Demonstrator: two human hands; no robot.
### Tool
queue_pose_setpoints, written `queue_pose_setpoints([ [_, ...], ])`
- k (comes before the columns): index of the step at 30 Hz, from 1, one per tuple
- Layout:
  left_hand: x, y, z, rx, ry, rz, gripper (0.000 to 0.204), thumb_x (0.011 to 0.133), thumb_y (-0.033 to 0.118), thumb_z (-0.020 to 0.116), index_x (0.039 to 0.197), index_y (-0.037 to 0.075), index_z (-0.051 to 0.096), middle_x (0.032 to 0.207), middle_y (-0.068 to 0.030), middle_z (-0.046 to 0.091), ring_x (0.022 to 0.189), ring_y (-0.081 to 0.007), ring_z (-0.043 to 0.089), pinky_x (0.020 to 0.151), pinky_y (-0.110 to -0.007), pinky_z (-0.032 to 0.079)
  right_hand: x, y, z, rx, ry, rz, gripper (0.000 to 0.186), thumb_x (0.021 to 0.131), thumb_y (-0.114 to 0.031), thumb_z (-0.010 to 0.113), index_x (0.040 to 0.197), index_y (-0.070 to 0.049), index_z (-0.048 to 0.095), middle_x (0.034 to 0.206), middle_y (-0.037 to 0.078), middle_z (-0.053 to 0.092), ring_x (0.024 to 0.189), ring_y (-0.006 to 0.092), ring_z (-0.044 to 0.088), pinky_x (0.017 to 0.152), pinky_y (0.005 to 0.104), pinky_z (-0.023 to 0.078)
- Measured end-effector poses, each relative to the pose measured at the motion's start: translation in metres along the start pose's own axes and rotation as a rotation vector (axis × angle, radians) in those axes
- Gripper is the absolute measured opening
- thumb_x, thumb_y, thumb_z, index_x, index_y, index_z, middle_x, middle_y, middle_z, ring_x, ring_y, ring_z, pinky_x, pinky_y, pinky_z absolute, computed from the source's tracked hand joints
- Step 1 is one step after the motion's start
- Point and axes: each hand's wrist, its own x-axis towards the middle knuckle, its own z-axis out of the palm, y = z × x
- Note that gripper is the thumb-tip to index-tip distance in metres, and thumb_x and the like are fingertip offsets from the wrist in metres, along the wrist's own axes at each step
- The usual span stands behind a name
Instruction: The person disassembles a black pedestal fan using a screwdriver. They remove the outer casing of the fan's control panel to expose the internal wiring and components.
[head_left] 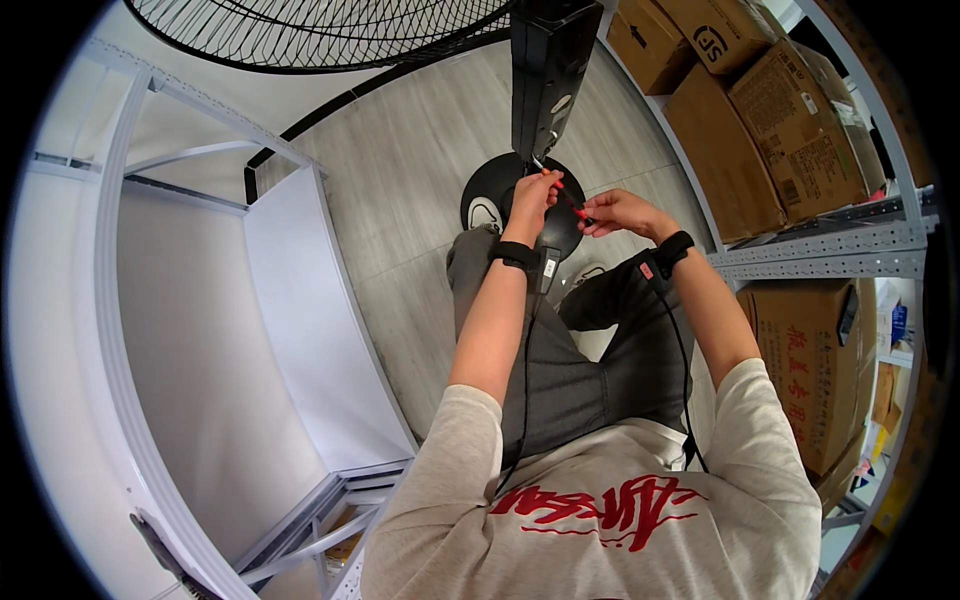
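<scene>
A red-and-black hand tool (569, 196), probably a screwdriver, slants up to the lower part of a black upright post (550, 80), its metal end at the post. My left hand (532, 200) is closed round the upper part of the tool, just below the post. My right hand (612, 214) pinches the tool's lower handle end with bent fingers. Under both hands lies a round black base (485, 178), with my left shoe (484, 214) at its left edge. The exact spot where the tool meets the post is too small to make out.
A black wire fan cage (320, 30) hangs at the top. Left stands a pale metal frame (135, 110) with a white panel (300, 290). Right, metal shelving (820, 262) holds several cardboard boxes (725, 150). My legs (640, 360) bend below the hands; cables run from both wrist straps.
</scene>
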Motion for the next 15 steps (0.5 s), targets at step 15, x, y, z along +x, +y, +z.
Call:
queue_pose_setpoints([
  [15, 0.0038, -0.0028, -0.0046, 0.033, -0.028, 0.005, 0.021, 0.094, 0.021, 0.060, 0.099, 0.002, 0.067, 0.074, 0.0041, 0.056, 0.064, -0.0060, 0.050, 0.057, -0.021, 0.041, 0.0076, 0.0068, 0.0011, -0.128, -0.019, 0.031, 0.035, 0.094, -0.034, 0.061, 0.097, 0.001, 0.064, 0.089, 0.004, 0.067, 0.080, 0.0108, 0.063, 0.073, 0.0222, 0.053],
])
